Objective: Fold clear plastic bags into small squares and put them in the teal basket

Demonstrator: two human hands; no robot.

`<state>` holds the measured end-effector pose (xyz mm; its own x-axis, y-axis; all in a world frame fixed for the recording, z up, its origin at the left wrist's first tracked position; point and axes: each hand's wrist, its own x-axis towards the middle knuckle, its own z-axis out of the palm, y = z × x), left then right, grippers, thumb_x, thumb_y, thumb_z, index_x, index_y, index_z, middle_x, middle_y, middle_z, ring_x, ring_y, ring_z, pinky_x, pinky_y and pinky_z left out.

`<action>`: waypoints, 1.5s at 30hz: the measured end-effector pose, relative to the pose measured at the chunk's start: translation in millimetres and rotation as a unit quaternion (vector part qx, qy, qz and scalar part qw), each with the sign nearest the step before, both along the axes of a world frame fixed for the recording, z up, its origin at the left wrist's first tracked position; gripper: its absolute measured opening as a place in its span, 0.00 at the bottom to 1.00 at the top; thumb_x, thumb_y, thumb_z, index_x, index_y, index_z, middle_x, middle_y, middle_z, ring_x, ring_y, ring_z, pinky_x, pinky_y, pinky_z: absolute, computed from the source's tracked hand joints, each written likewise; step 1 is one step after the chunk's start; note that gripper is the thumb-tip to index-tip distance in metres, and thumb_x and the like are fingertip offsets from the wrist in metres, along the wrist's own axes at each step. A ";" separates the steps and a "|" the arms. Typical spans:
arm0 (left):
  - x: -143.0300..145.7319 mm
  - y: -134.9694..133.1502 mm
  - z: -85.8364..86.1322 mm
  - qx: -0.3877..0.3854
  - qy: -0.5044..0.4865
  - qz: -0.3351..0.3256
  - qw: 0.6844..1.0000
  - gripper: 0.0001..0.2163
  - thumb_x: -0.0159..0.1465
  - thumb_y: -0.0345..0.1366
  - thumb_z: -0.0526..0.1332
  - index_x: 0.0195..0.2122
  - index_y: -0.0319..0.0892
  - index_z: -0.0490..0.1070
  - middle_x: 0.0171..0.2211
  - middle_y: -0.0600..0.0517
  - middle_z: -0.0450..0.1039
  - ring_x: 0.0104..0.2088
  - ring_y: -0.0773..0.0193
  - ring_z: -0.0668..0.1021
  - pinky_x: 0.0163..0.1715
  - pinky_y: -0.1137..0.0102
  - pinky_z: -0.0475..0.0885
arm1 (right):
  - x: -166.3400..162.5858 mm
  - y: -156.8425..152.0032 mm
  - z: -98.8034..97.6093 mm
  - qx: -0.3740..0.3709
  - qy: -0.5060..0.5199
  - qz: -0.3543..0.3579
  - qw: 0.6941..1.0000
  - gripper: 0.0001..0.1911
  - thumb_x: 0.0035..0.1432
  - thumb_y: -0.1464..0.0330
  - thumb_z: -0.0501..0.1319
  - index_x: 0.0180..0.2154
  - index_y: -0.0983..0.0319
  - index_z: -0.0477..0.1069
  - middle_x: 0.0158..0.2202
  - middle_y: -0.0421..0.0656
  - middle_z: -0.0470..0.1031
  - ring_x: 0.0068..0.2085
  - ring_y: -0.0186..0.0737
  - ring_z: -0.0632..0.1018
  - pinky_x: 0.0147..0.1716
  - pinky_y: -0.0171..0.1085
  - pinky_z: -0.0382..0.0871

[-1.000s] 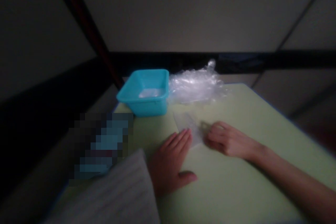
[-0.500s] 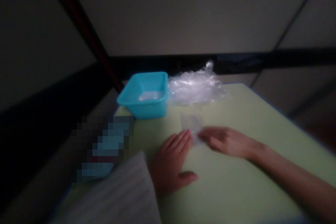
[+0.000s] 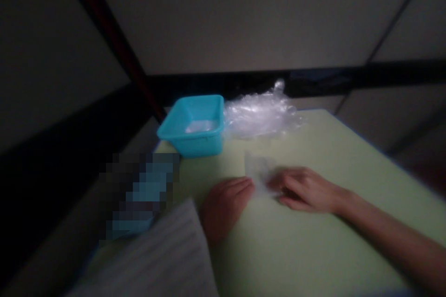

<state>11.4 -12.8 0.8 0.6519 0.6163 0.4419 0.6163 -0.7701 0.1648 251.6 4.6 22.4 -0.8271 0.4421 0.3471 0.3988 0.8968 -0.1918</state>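
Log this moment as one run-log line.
left hand: flat on table | right hand: fingertips on clear plastic sheet | behind: turquoise tub, crumpled plastic

The room was dim, lit only faintly, and the picture soft with blur. A pale grey wall (image 3: 244, 14) filled the upper half of the frame, cut by a thin dark seam running diagonally at the upper right. A dark reddish post (image 3: 114, 41) slanted down from the upper left toward the centre, and a black horizontal bar (image 3: 348, 81) crossed the middle of the frame behind the table. The light green tabletop (image 3: 313, 250) spread across the lower right, its far edge trimmed in blue. Deep shadow lay over the left side, with a pixelated patch at lower left.
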 end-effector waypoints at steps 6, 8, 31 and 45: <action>0.6 -3.3 3.2 0.000 -0.006 -0.003 1.000 0.14 0.65 0.28 0.47 0.40 0.38 0.73 0.42 0.46 0.77 0.43 0.61 0.78 0.45 0.65 0.74 | -1.2 4.0 -9.7 0.000 0.003 0.008 1.000 0.13 0.65 0.65 0.47 0.44 0.66 0.64 0.41 0.52 0.73 0.43 0.42 0.74 0.42 0.42 0.70; 1.0 -4.2 5.3 -0.005 -0.008 -0.005 1.000 0.14 0.65 0.28 0.48 0.39 0.37 0.73 0.41 0.46 0.77 0.42 0.60 0.78 0.44 0.64 0.74 | -2.0 3.7 -10.8 -0.004 0.002 -0.001 1.000 0.13 0.66 0.67 0.46 0.44 0.65 0.65 0.39 0.51 0.74 0.41 0.40 0.75 0.40 0.40 0.70; 7.8 1.0 11.8 -0.396 -0.250 0.116 0.876 0.07 0.54 0.33 0.58 0.22 0.37 0.69 0.19 0.55 0.69 0.23 0.69 0.71 0.22 0.77 0.60 | -19.0 -9.4 -5.7 -0.366 0.227 -0.198 0.880 0.13 0.61 0.59 0.53 0.29 0.61 0.60 0.19 0.34 0.60 0.20 0.29 0.59 0.17 0.29 0.49; 14.1 15.1 2.4 -0.456 -0.324 0.177 0.810 0.15 0.50 0.28 0.62 0.41 0.37 0.68 0.21 0.55 0.74 0.20 0.67 0.75 0.15 0.79 0.64 | -26.9 -4.4 -5.3 -0.418 0.309 -0.259 0.814 0.14 0.54 0.59 0.57 0.34 0.60 0.56 0.16 0.31 0.60 0.16 0.29 0.61 0.14 0.28 0.51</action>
<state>25.5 2.4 3.2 0.1760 0.9766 -0.1241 0.3282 0.0606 0.9427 224.6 0.2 17.2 -0.2371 0.9712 0.0247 0.2769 0.0919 -0.9565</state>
